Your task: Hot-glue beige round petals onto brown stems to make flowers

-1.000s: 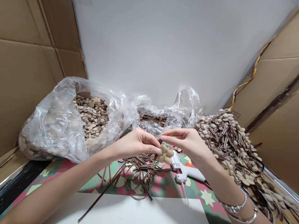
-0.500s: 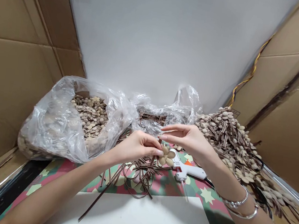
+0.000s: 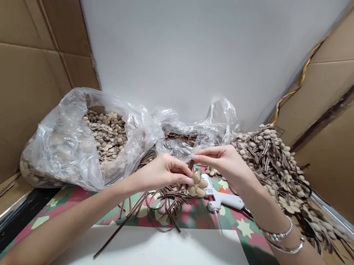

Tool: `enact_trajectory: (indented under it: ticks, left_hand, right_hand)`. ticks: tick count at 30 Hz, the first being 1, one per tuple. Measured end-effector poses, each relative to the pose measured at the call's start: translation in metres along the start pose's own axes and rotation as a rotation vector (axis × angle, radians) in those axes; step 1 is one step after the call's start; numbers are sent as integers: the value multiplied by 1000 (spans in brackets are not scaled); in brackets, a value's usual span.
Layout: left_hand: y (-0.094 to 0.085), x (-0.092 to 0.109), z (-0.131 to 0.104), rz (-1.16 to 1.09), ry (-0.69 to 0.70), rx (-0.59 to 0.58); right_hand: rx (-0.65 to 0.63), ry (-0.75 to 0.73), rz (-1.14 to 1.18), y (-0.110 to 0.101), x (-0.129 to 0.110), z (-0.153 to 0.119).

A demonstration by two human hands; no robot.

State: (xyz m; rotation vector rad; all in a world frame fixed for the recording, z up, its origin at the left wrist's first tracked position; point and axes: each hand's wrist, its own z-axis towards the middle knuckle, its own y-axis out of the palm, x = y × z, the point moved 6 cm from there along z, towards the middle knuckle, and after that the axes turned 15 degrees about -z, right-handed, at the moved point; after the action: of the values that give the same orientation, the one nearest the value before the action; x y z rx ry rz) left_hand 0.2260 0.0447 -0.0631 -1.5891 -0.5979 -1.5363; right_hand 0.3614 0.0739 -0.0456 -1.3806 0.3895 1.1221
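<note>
My left hand (image 3: 165, 172) pinches a beige fabric flower (image 3: 198, 185) at its left edge, with the petals facing me. A short brown striped ribbon (image 3: 190, 165) stands up from behind the flower. The top end of that ribbon is between the thumb and fingertips of my right hand (image 3: 222, 157), which is closed in a pinch. Just right of the flower, a white glue gun (image 3: 225, 200) lies on the patterned cloth, its metal stand pointing toward me. Loose brown striped ribbons (image 3: 167, 208) lie tangled below my left hand.
A clear plastic bag (image 3: 67, 136) full of beige flowers stands at left. Another plastic bag (image 3: 219, 125) with brown ribbon sits at the back. Flowers with ribbons are heaped (image 3: 267, 160) at right. A white board (image 3: 162, 255) lies in front, between cardboard walls (image 3: 343, 118).
My right hand's fingers have closed from a looser, spread pose into a pinch on the ribbon's top end. My left hand still holds the flower in about the same place.
</note>
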Motion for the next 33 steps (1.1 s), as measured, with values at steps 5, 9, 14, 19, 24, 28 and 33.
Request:
enact_trajectory:
  ticks: [5, 9, 14, 19, 24, 28, 33]
  left_hand:
    - [0, 1, -1, 16, 7, 13]
    - [1, 2, -2, 25, 13, 12]
    - [2, 2, -2, 47, 9, 10]
    - [2, 2, -2, 26, 14, 4]
    - [1, 1, -2, -14, -4, 3]
    - [-3, -1, -2, -46, -4, 39]
    - [-2, -2, -3, -56, 10, 60]
  right_hand:
    - [-5, 9, 12, 1, 1, 1]
    - [-3, 32, 1, 0, 4, 3]
    - [-27, 22, 1, 0, 5, 5]
    - [-35, 32, -16, 0, 7, 6]
    - [-54, 31, -36, 2, 6, 6]
    - [-89, -14, 3, 6, 1, 2]
    - [-40, -13, -2, 4, 0, 0]
